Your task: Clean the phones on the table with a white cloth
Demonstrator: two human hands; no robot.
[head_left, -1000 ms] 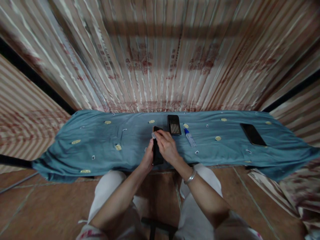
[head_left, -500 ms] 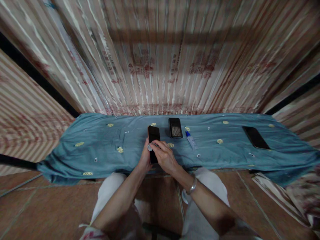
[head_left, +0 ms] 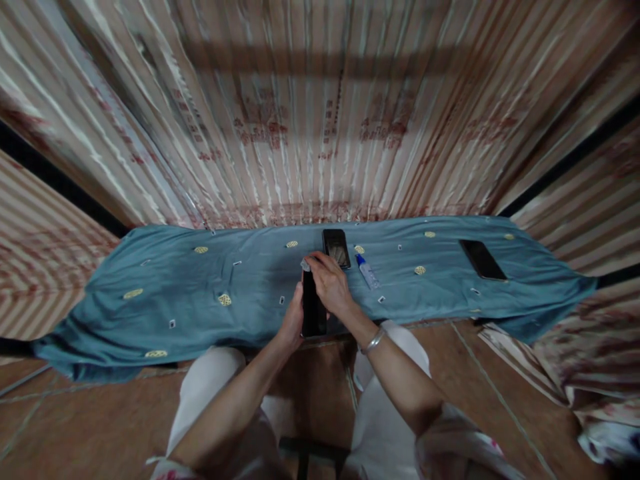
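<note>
My left hand (head_left: 293, 317) grips a black smartphone (head_left: 313, 310) by its left side, screen up. My right hand (head_left: 330, 283) pinches a small crumpled grey cloth (head_left: 305, 264) at the phone's top end, with the fingers closed over it. Just beyond lies a second dark phone (head_left: 337, 249) with a lit or reflecting patch on its face. To its right rests a small clear spray bottle (head_left: 368, 272) with a blue cap. A third black phone (head_left: 483, 259) lies further to the right.
A blue-green cloth with yellow and white prints (head_left: 260, 267) covers the low bench in front of my knees. Pleated striped curtains (head_left: 320, 120) hang behind and on both sides. Dark poles (head_left: 60, 180) slant at the sides. Tiled floor (head_left: 85, 433) shows below.
My right hand has moved the cloth from the middle of the phone's screen up to its top end. The held phone has come nearer to me. The camera view has shifted a little.
</note>
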